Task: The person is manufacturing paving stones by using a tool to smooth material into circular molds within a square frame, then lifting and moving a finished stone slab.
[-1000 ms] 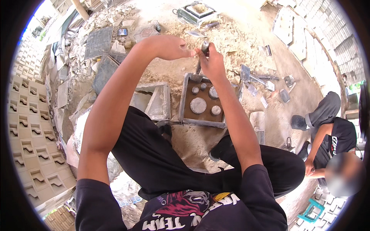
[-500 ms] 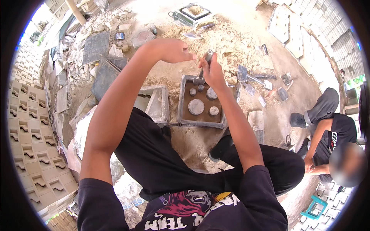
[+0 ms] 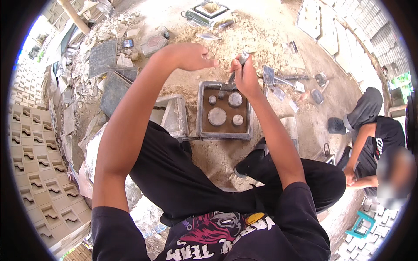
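the right hand (image 3: 247, 77) is clamping the tool (image 3: 244, 57) high up, seemingly so the blade (image 3: 227, 86) is slanting to the far edge of the tray (image 3: 200, 111). within it, five discs (image 3: 217, 116) are standing apart. the left hand (image 3: 194, 57) is hovering apart, beyond the far left corner; its grip i cannot tell.

Rough block-making workshop, apparently semi-open. Evidence: pale relief-patterned blocks (image 3: 43, 174), stacked, at left; grey pieces (image 3: 376, 37), piled in rows, upper right; square mould (image 3: 224, 136) with round discs (image 3: 217, 116); loose sand (image 3: 259, 41); broken rubble (image 3: 102, 37); hand tools (image 3: 268, 75), scattered; dusty ground (image 3: 211, 163).
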Demonstrator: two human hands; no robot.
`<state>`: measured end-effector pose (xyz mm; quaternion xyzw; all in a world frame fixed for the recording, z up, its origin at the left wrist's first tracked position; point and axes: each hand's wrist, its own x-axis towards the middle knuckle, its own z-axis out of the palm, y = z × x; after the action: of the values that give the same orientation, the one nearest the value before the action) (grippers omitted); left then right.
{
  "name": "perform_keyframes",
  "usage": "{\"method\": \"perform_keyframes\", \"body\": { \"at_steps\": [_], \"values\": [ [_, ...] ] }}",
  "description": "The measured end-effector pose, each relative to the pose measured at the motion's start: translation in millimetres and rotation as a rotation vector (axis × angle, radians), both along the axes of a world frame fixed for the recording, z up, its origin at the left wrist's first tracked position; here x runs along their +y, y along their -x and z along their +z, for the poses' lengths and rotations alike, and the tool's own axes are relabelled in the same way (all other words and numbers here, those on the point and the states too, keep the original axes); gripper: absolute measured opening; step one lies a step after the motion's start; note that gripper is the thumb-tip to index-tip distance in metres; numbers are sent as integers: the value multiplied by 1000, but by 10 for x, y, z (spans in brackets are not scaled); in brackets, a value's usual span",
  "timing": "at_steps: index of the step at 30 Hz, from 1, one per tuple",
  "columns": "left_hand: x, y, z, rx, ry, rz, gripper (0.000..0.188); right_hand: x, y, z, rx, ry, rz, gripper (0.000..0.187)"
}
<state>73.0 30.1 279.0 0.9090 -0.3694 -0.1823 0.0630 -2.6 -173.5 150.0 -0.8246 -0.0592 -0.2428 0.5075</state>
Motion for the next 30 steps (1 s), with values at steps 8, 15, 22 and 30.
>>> {"method": "perform_keyframes", "body": {
  "at_steps": [8,15,22,30],
  "values": [
    [-125,59,44,35,-24,-49,68,-108,62,-12,-66,-127,-93,27],
    [-230,211,33,18,-41,-83,67,-230,14,126,-15,80,-54,33],
    [-94,247,-187,-34,56,-111,68,-408,70,-42,11,117,-68,32],
    [-202,319,60,71,68,-80,61,-640,40,-25,219,201,-24,46]
  ]
}}
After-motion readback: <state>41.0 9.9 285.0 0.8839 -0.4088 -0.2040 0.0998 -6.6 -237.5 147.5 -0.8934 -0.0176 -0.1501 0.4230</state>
